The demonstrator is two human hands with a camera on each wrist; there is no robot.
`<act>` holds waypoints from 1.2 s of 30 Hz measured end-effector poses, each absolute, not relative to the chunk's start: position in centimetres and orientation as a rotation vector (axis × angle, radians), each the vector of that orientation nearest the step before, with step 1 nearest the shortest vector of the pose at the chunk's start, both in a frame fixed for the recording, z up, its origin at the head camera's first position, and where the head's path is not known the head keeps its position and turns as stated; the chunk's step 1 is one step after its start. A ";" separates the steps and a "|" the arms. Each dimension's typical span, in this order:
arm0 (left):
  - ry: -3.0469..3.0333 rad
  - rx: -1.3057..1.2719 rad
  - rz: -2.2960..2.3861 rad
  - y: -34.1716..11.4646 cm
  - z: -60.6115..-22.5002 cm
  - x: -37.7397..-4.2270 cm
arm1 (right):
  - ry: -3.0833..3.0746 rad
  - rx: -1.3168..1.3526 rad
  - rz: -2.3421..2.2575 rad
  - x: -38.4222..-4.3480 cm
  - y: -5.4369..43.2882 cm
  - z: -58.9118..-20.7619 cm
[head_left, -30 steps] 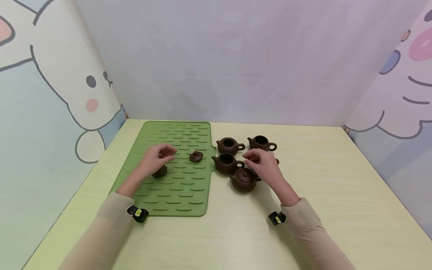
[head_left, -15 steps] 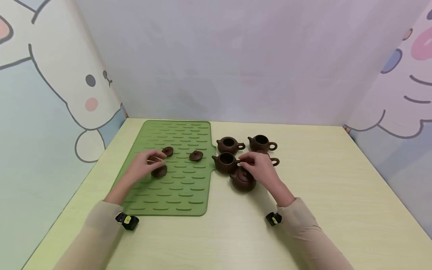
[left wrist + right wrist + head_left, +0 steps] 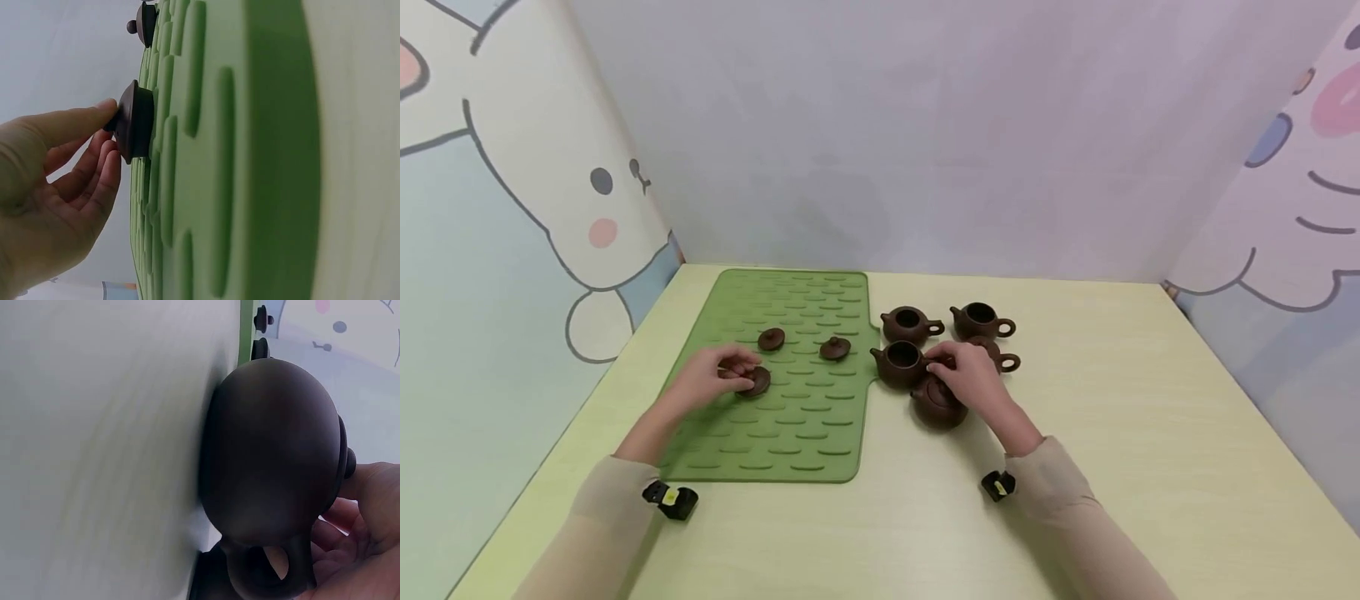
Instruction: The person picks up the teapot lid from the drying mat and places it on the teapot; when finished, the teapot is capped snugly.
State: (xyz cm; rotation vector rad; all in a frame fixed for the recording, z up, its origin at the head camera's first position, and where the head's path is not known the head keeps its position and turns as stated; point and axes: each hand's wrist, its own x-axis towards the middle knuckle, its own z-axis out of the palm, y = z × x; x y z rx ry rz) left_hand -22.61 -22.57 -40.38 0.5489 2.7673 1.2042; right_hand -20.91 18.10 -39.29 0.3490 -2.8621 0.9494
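On the green mat, my left hand pinches the knob of a dark brown teapot lid. The left wrist view shows thumb and fingertips at that knob, the lid still touching the mat. Two more lids lie beyond it, one behind and one to the right. My right hand is over the nearest teapot, whose lid sits in its opening. Thumb and fingers hold that lid's knob, partly hidden by the thumb.
Uncovered teapots stand close behind: one beside the mat, one further back, one at back right. Another teapot is partly hidden by the right hand. Pale walls enclose the wooden table at the back and sides.
My left hand has let go of a lid, now lying on the mat, and come down nearer to the front lid's knob. The right hand has lowered onto the nearest teapot's lid.
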 end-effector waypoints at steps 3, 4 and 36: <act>2.766 0.528 1.184 -22.7 -40.5 -22.5 | -2.885 0.323 0.941 -21.0 17.8 -39.4; 2.765 0.520 1.187 -22.7 -40.5 -22.5 | -2.888 0.315 0.941 -21.0 17.8 -39.4; 2.755 0.529 1.179 -17.4 -38.2 -24.2 | -2.834 0.310 0.938 -21.4 17.6 -39.4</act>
